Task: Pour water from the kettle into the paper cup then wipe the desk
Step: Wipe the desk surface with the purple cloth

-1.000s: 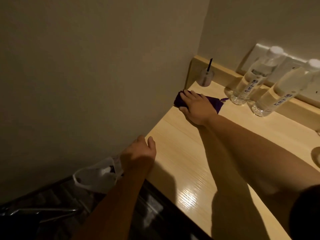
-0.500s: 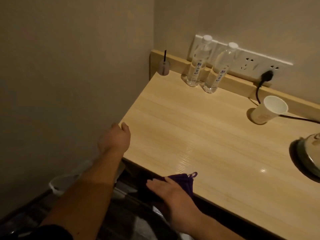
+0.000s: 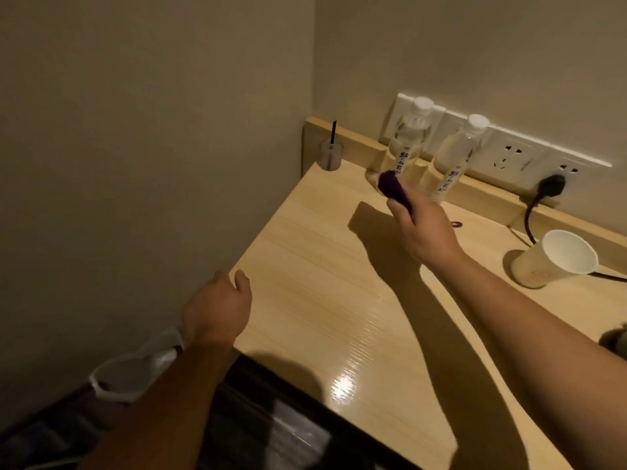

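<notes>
Wooden desk (image 3: 305,283) below; my right hand (image 3: 424,232) has its grip closed around the purple cloth (image 3: 395,189), my left hand (image 3: 220,307) hangs loosely open.

Your right hand (image 3: 424,228) has left the near edge of the surface (image 3: 339,300) and now holds the purple cloth (image 3: 395,189) bunched, lifted just before the water bottles (image 3: 409,144).
</notes>
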`<state>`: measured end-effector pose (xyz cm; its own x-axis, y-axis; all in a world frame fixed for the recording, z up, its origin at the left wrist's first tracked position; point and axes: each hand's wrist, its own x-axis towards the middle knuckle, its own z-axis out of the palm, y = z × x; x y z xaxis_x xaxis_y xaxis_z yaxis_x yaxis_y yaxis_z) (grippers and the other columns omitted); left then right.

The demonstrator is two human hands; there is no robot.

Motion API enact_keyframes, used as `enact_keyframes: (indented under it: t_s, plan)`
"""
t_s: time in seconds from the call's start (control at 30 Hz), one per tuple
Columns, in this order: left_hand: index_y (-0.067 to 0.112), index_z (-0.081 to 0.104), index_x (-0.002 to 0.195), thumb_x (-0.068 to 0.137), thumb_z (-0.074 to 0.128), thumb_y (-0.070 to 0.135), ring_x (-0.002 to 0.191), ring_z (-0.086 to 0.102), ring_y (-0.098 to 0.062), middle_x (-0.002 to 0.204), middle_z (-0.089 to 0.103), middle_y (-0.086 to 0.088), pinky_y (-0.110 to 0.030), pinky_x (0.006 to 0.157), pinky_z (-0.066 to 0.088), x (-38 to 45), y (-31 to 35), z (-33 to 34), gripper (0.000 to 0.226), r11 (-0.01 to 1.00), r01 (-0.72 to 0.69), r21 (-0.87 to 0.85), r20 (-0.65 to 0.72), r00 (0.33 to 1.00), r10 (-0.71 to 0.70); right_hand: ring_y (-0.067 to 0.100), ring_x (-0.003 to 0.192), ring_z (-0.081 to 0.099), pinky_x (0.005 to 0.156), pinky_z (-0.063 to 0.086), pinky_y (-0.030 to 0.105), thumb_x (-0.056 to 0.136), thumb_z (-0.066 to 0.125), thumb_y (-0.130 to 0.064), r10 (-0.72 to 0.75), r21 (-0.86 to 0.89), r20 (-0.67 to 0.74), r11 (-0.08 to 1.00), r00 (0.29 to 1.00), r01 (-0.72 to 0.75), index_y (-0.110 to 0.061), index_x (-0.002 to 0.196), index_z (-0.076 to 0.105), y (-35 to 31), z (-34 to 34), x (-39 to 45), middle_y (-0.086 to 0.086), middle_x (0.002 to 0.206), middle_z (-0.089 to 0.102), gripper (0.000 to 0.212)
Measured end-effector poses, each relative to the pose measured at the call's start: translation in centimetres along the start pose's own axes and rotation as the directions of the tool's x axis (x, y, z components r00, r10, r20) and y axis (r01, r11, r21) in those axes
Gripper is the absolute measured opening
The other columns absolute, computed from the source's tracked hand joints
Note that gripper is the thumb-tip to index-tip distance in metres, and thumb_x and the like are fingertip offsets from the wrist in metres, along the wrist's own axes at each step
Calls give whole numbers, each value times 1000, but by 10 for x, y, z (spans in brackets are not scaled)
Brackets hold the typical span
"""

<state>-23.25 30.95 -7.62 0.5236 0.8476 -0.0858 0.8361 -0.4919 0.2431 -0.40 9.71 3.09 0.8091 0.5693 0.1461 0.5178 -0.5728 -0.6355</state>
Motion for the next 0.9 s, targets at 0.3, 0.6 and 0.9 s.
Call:
enact_keyframes:
  t_s: [0.3, 0.6, 0.9]
  plan:
    - [9, 54, 120, 96, 23, 52, 97, 61, -42, 110, 64, -21, -45, 80, 47, 12, -2, 10, 58, 998, 63, 8, 43, 997, -63, 26, 145, 15, 115, 13, 44, 99, 27, -51, -156, -462, 459, 798, 875, 386, -24, 153, 13, 61, 92, 64, 2, 160, 17, 62]
    - [0, 53, 121, 99, 28, 45, 106, 54, -48, 120, 58, -30, -50, 90, 43, 4, 3, 5, 56, 996, 36, -87, 6, 999, -35, 20, 145, 18, 118, 6, 37, 96, 28, -53, -147, -354, 508, 863, 849, 361, -25, 150, 24, 42, 57, -133, -2, 157, 23, 62]
    - [2, 34, 142, 99, 17, 54, 125, 45, -42, 143, 42, -24, -49, 100, 36, -10, 5, -17, 70, 999, -4, -37, 166, 986, 10, 13, 137, 37, 111, 19, 34, 88, 41, -48, -46, -279, 506, 936, 861, 214, -28, 139, 46, 18, 34, -315, -9, 145, 45, 55]
